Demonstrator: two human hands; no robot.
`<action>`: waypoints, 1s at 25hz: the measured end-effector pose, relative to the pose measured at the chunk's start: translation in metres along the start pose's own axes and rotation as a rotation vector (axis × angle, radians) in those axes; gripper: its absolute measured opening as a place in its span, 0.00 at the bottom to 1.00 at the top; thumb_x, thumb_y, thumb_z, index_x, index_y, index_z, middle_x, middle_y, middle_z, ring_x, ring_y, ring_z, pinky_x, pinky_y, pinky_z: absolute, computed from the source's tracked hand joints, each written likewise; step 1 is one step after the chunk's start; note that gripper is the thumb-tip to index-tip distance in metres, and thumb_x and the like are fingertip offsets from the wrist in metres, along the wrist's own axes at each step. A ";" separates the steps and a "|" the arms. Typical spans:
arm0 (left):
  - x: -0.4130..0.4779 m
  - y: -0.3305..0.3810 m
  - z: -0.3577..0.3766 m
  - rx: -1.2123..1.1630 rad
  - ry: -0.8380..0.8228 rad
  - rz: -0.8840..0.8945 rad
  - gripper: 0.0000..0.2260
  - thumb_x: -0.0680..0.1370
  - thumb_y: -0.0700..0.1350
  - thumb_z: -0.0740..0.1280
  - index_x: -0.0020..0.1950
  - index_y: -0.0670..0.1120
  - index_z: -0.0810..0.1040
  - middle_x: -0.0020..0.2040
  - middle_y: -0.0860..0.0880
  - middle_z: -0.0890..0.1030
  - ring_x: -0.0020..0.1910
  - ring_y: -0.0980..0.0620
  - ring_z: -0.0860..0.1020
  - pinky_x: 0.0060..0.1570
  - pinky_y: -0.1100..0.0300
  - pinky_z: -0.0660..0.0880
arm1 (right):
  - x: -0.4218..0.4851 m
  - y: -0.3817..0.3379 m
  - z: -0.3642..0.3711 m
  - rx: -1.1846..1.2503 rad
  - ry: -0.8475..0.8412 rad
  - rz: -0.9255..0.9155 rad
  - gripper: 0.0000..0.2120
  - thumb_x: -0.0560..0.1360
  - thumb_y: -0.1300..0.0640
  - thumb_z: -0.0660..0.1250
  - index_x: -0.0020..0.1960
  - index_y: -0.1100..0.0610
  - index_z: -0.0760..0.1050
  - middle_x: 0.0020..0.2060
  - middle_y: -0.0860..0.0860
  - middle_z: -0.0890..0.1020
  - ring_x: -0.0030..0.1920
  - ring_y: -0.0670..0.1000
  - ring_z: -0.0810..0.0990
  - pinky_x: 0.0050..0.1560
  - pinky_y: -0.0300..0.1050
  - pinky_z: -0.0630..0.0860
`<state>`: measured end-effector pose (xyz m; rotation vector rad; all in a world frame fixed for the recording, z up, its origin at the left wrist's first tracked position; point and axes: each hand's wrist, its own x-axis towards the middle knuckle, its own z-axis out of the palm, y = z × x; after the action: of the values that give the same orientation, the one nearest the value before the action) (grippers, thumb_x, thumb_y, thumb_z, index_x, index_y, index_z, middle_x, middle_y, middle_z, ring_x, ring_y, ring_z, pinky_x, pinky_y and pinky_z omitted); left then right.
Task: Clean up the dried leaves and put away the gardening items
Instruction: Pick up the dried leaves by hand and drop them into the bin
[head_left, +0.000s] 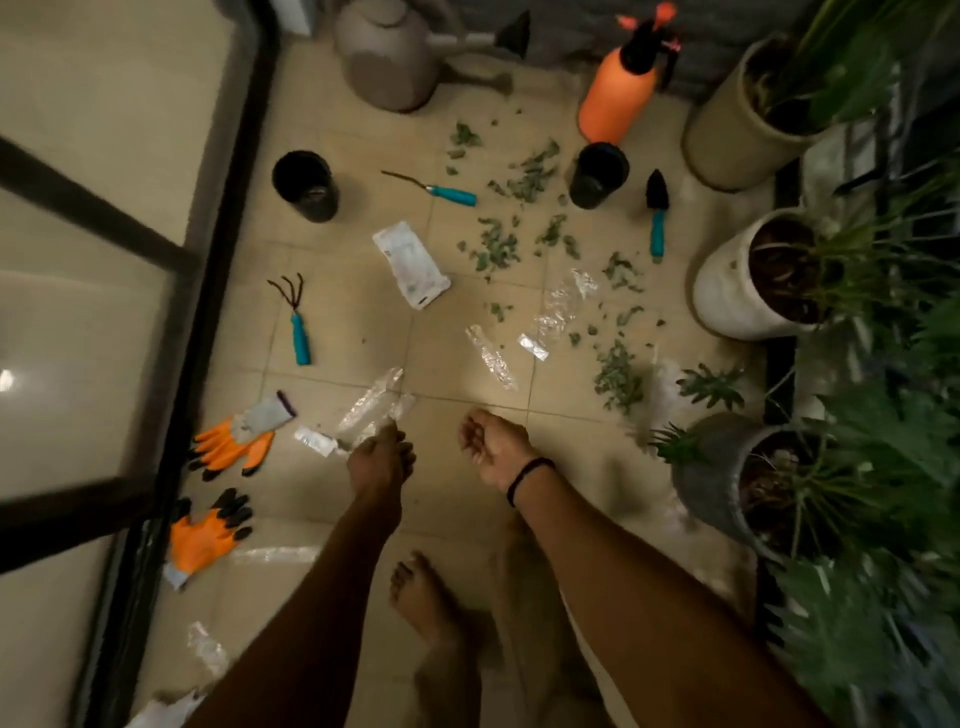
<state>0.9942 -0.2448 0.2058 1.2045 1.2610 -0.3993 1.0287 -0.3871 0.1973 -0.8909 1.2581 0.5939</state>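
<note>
Tiled floor (311, 499) | left hand (382, 460) pinches clear wrapper (371, 405) | long axis up-right

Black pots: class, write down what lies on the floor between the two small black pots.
The head view shows a thin teal-handled tool and scattered dried leaves lying between the left black pot and the right black pot.

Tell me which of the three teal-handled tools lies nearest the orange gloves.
The three-pronged hand rake, just beyond the orange gloves at the left. The thin weeder and the black-bladed trowel lie farther off, by the leaves.
</note>
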 end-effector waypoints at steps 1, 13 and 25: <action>0.004 0.010 0.019 0.046 -0.019 0.016 0.13 0.81 0.51 0.65 0.43 0.43 0.78 0.30 0.49 0.76 0.30 0.53 0.74 0.31 0.62 0.71 | 0.007 -0.016 -0.002 -0.054 0.020 -0.038 0.10 0.78 0.63 0.66 0.38 0.58 0.74 0.29 0.54 0.76 0.28 0.48 0.74 0.26 0.39 0.71; 0.139 0.056 0.223 0.870 -0.002 0.404 0.13 0.78 0.39 0.66 0.62 0.44 0.79 0.50 0.47 0.84 0.46 0.48 0.82 0.50 0.56 0.78 | 0.193 -0.154 -0.019 -0.997 0.270 -0.538 0.15 0.76 0.57 0.67 0.60 0.63 0.78 0.57 0.59 0.81 0.59 0.59 0.78 0.60 0.48 0.73; 0.325 0.019 0.297 1.168 -0.127 0.739 0.22 0.77 0.31 0.65 0.70 0.43 0.72 0.61 0.43 0.75 0.52 0.56 0.72 0.40 0.71 0.68 | 0.393 -0.155 0.001 -1.458 0.142 -0.963 0.23 0.80 0.62 0.62 0.74 0.55 0.66 0.71 0.60 0.65 0.67 0.62 0.66 0.63 0.54 0.72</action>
<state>1.2681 -0.3727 -0.1151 2.4480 0.3021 -0.6601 1.2451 -0.5041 -0.1457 -2.5495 0.1743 0.5866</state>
